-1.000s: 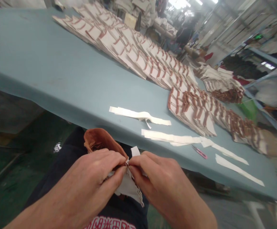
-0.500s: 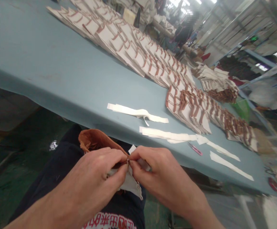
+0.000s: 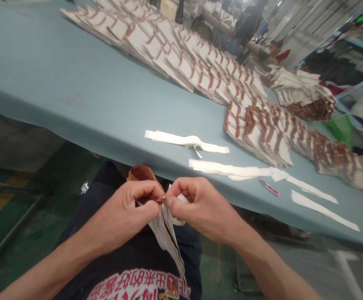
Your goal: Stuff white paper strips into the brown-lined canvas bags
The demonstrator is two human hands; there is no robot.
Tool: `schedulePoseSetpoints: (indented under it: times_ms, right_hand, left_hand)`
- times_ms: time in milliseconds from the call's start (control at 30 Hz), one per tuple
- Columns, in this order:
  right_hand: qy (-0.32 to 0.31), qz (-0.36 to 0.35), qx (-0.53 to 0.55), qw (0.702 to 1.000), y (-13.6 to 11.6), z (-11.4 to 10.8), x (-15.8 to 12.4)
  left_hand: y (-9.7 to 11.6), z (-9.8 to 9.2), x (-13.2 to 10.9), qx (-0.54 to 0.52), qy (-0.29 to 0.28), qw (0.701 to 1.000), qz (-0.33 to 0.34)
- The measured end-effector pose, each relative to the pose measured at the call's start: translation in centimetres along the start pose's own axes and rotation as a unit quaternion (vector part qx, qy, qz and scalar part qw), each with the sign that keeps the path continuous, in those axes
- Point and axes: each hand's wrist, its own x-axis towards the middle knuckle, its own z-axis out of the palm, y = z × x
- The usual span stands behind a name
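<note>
Over my lap, a piece of brown and white fabric [image 3: 165,233] hangs down from my fingers, its white panels edged with a dark line. My left hand [image 3: 134,208] pinches its upper edge between thumb and forefinger. Right beside it, my right hand [image 3: 190,204] pinches the same edge, the fingertips of both nearly touching. A brown, curved part of the fabric [image 3: 142,173] shows behind my left hand. What lies exactly between the fingertips is too small to make out.
On the blue-covered table [image 3: 75,96] lie white strips [image 3: 184,139] and pink thread snips [image 3: 269,188]. Overlapping rows of white pieces with brown edging [image 3: 169,54] run along the far side. A person [image 3: 247,25] is in the background.
Both hands have tilted and shifted slightly up with the fabric, so more of its white panels hangs below. Less of the brown part shows. The view has turned a little.
</note>
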Motion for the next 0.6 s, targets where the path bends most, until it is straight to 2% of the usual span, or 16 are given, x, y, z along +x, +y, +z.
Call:
schedulePoseSetpoints:
  times_ms: [133,300,467,600]
  right_hand:
    - [-0.017,0.02,0.001,1.0,0.2,0.0,0.2]
    - [-0.029,0.004,-0.008,1.0,0.4,-0.1,0.5]
    - [-0.004,-0.022,-0.065,0.998,-0.5,0.1,0.3]
    - [0.029,-0.045,-0.108,0.993,-0.9,0.8,0.1]
  left_hand:
    - [-0.4,-0.9,0.0,-0.017,-0.043,0.999,-0.021]
    - [-0.5,-1.7,-0.4,-0.011,-0.071,0.997,-0.031]
    - [-0.7,-1.4,-0.4,0.048,-0.042,0.998,-0.016]
    - [-0.9,-0.6,-0.8,0.036,-0.025,0.999,-0.014]
